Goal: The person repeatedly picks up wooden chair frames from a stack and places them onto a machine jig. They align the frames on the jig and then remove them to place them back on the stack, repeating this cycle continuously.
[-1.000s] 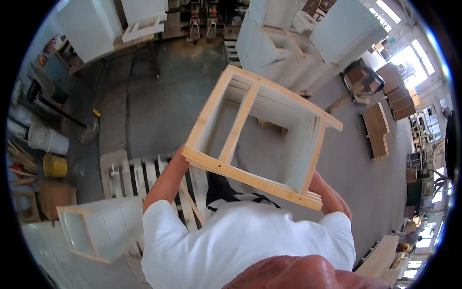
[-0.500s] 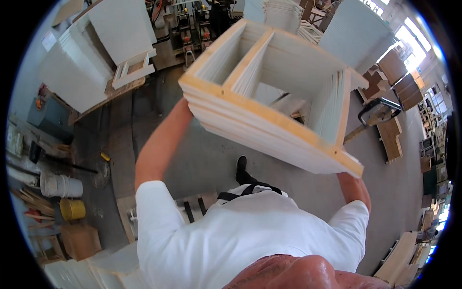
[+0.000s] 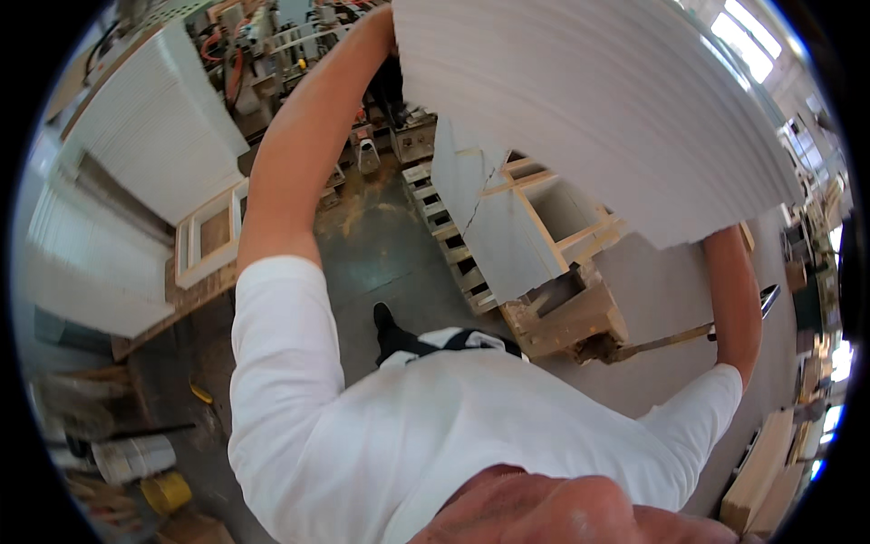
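A thick stack of white wooden frames [image 3: 589, 100] is held up in front of me at head height, tilted so that its layered long side faces me. My left hand [image 3: 391, 34] grips its far left end, and my right hand [image 3: 722, 239] supports its near right end. The stack hides the fingers of both hands. Below it, another stack of white frames with bare wood edges [image 3: 535, 231] rests on a pallet [image 3: 447, 240].
A brown box-like block [image 3: 580, 317] and a long-handled tool [image 3: 666, 343] are beside the pallet. Tall stacks of white panels [image 3: 149, 127] and a small frame [image 3: 210, 234] stand at left. Machinery [image 3: 272, 54] is at the far left; buckets [image 3: 136, 459] are at near left.
The held stack has risen and tipped, so its side faces me instead of its open compartments. Both arms have reached higher. The pallet with frames has come into view below.
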The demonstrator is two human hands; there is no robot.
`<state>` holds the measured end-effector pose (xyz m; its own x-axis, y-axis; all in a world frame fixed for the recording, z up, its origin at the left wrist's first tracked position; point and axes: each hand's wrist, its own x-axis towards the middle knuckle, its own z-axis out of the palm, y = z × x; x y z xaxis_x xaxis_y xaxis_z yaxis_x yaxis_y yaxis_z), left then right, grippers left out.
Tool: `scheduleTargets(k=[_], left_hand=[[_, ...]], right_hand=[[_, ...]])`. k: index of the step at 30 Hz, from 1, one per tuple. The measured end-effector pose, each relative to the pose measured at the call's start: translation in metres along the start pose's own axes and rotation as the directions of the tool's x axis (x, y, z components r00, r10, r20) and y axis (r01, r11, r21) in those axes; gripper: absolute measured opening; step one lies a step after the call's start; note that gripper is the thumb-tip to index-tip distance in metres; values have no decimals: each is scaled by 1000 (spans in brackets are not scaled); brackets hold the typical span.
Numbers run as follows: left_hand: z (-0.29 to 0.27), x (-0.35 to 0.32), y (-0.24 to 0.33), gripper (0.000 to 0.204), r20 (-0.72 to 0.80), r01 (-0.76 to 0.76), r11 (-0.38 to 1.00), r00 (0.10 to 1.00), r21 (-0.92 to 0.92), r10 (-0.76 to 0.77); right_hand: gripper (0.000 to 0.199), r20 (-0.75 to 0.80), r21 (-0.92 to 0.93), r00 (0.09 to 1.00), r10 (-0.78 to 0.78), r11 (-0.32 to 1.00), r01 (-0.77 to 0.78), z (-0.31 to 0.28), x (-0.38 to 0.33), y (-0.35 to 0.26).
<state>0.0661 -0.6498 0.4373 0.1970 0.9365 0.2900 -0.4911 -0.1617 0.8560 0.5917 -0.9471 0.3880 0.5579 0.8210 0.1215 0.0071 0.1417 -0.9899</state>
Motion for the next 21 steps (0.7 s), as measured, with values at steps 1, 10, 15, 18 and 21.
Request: scheduleTargets(k=[1, 10, 15, 18, 21], left_hand=[[-11, 35, 4, 33, 17, -4, 1000, 1000, 16, 3], [-84, 280, -11, 31, 65, 61, 993, 996, 105, -68], [-87, 395, -45, 30, 103, 84, 978, 989, 189, -105], [-87, 450, -49, 29, 103, 83, 964, 988, 254, -112], [-92, 498, -73, 29, 90, 123, 945, 984, 304, -157]], right_hand=[[48, -28, -10, 999, -18, 1000, 18, 20, 11, -4], [49, -169, -38, 983, -78, 997, 72, 180, 130, -7], [49, -201, -47, 974, -109, 994, 101, 238, 229, 9], [49, -193, -48, 972, -137, 990, 130, 269, 295, 9], [49, -193, -91, 970, -149, 987, 134, 297, 355, 8]])
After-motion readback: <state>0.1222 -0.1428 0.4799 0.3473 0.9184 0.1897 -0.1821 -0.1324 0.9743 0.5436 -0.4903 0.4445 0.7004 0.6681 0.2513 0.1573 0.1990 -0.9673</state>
